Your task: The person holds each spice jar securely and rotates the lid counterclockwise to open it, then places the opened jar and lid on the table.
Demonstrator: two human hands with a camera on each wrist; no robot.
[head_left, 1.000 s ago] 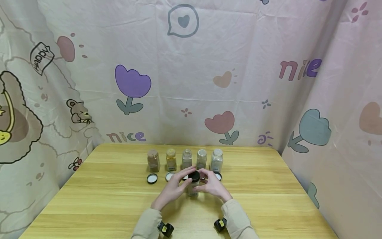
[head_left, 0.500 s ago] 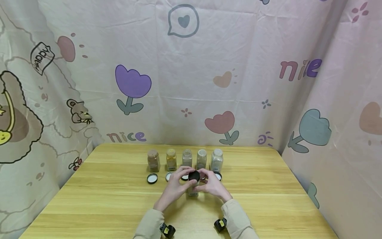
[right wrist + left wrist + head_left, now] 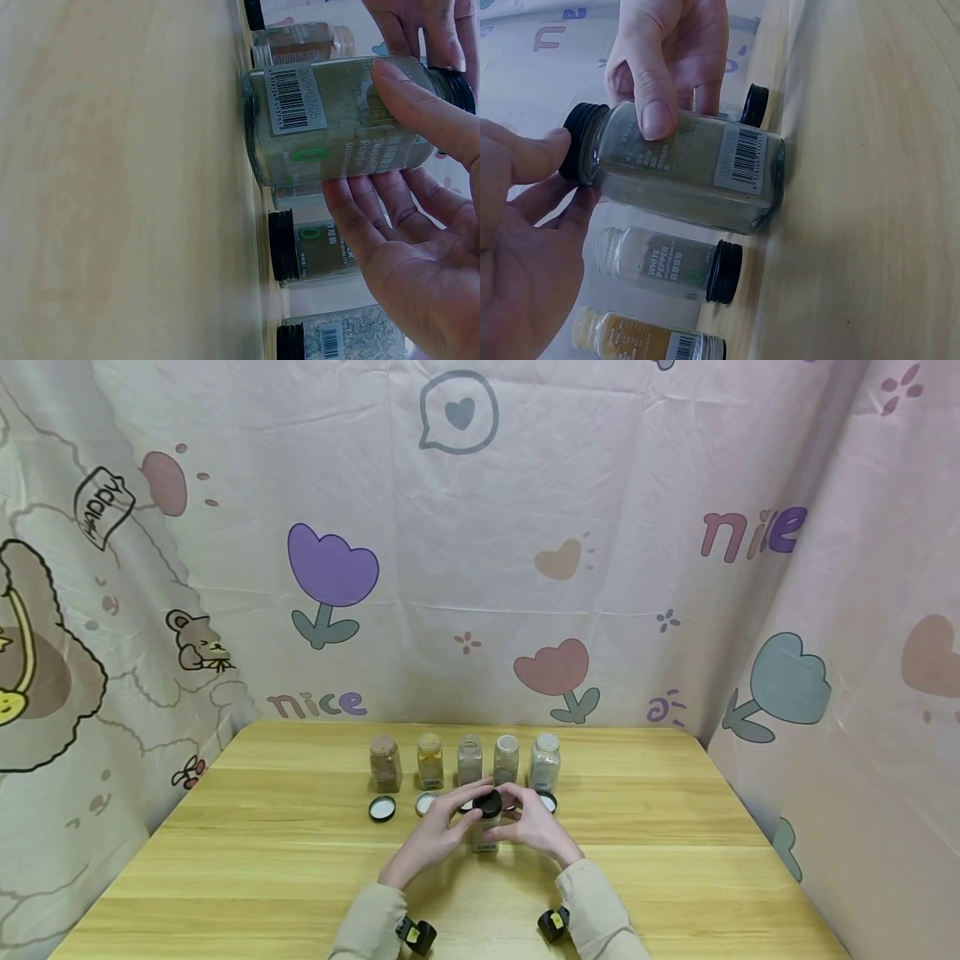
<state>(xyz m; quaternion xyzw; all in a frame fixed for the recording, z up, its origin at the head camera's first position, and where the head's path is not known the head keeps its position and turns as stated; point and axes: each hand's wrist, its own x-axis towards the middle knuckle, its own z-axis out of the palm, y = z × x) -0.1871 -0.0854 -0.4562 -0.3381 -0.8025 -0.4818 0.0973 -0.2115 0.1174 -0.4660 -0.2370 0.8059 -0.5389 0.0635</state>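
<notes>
A square glass spice jar (image 3: 486, 841) stands upright on the table, filled with pale grey-green powder. Its black lid (image 3: 487, 802) is on the mouth; the left wrist view cannot show how tightly it sits. My left hand (image 3: 438, 835) grips the lid between thumb and fingers. With thumb and fingers on opposite sides of the glass, my right hand (image 3: 536, 825) holds the jar body (image 3: 341, 124). A barcode label (image 3: 739, 159) shows low on the jar. The hands partly cover its upper part in the head view.
Behind, a row holds a brown-powder jar (image 3: 386, 766), a yellow-powder jar (image 3: 431, 763), a white pepper jar (image 3: 470, 762) and others, all lidless. Black lids with white insides, such as the leftmost lid (image 3: 382, 809), lie before them. A printed curtain (image 3: 450, 527) backs the wooden table (image 3: 262, 860).
My left hand has turned on the lid, its thumb swinging inward half a second ago and back out now. My right hand and the jar have kept their place.
</notes>
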